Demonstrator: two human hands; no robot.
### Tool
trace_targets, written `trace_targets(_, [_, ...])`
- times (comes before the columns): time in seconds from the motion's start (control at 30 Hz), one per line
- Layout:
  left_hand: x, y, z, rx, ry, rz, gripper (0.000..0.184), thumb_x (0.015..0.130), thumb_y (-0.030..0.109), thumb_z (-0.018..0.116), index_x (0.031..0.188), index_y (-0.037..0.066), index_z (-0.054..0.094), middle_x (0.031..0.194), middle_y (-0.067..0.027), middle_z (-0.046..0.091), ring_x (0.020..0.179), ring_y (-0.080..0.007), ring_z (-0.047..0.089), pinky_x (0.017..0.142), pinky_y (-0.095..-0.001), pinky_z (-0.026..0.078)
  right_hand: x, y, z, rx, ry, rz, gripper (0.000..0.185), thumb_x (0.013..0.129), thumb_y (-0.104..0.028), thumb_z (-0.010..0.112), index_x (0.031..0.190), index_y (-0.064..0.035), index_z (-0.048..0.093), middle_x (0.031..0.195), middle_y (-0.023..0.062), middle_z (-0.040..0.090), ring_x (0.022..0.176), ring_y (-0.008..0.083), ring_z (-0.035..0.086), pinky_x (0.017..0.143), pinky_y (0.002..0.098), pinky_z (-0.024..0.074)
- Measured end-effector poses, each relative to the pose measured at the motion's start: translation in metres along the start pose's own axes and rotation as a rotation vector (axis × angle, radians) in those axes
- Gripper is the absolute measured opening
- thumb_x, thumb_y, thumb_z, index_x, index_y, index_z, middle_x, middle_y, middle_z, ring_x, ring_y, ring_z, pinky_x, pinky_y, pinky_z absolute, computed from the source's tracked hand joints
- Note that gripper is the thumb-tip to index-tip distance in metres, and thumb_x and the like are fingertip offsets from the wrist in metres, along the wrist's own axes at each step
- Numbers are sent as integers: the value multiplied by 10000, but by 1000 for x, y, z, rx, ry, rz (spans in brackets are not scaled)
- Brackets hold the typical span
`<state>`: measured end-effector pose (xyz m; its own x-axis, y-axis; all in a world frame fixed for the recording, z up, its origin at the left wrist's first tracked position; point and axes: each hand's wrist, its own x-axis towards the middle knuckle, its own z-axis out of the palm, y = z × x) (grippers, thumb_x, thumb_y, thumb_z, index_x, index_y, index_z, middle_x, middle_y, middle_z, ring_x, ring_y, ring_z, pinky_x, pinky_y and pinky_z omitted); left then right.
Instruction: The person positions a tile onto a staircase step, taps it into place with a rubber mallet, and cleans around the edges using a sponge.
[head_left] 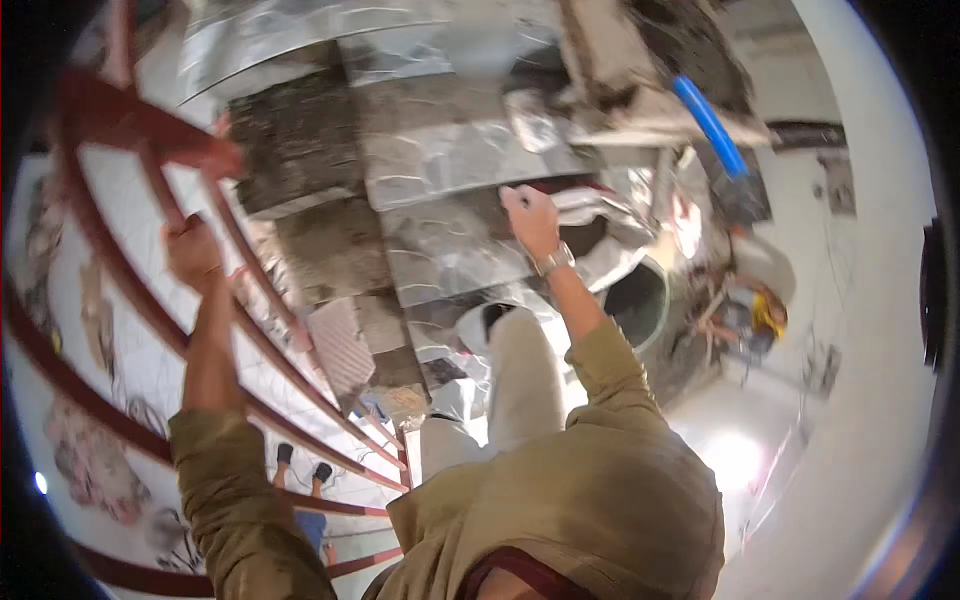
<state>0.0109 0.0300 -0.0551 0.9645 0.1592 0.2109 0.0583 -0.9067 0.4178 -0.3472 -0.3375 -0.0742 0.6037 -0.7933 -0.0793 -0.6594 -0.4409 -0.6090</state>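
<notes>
My left hand is wrapped round a dark red metal bar of the railing at the left. In the middle, over the stairs, my right hand is raised with its fingers curled together; whatever it may hold is too small and blurred to name. A watch sits on the right wrist. Clear plastic sheeting covers parts of the steps. My light trousers show below, one knee bent over the steps.
A blue tube lies at the upper right. Right of my right forearm stands a dark bucket. A person in yellow is farther right, low down. Another person's feet show through the railing. A pale wall bounds the right side.
</notes>
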Motion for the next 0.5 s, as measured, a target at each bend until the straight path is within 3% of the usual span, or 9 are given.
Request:
trace_targets(0.07, [-6,14,-14,16,81,39,314,785,340,593,927,73,679,892,-209,697,853,-449,653,788,-521,510,-32,97,-26,-75,379,134,316,895,-319,567,782,-42,671,783,197,671,748,412,636,681,485,480])
trace_targets(0.13, [-12,21,-22,-31,79,18,338,774,356,596,953,84,686,955,-177,711,923,-431,653,848,-516,493,-43,189,-44,-193,380,355,276,882,-288,557,786,-61,682,844,175,693,796,387,652,701,478,500])
trace_targets(0.2, [-11,23,-22,7,83,-9,353,772,361,596,975,90,699,982,-176,711,946,-429,650,858,-510,490,-35,264,-28,-241,96,382,265,863,-281,591,819,-39,691,823,186,694,794,377,666,719,458,517])
trace_targets(0.3, [-16,29,-25,6,132,36,330,773,330,596,937,58,683,942,-198,707,947,-419,659,880,-490,494,-2,347,41,-460,-225,109,273,835,-270,643,869,-6,706,792,202,697,791,362,688,746,427,542])
trace_targets(0.33, [-13,22,-20,22,124,41,341,782,341,592,933,51,688,947,-205,704,943,-422,655,864,-496,496,7,327,52,-678,-269,110,265,830,-256,644,893,-7,705,821,206,703,820,368,692,769,432,549])
trace_targets(0.37, [-4,11,-9,38,124,43,353,790,352,588,928,45,693,952,-212,702,938,-426,651,849,-502,498,7,309,54,-489,-137,141,309,821,-245,647,994,7,689,1001,254,687,946,404,666,848,444,536])
trace_targets(0.4, [8,-6,-1,61,134,35,366,799,363,585,924,38,698,956,-218,699,934,-429,647,834,-507,500,14,308,70,-352,-142,210,389,802,-249,671,1085,16,662,1148,263,651,1032,401,644,908,434,517])
trace_targets(0.5, [42,-71,33,571,172,589,344,856,340,574,815,10,662,796,-224,659,831,-434,633,771,-523,492,33,307,94,-371,-182,216,350,834,-246,639,1079,2,671,1091,209,660,969,355,644,874,419,520])
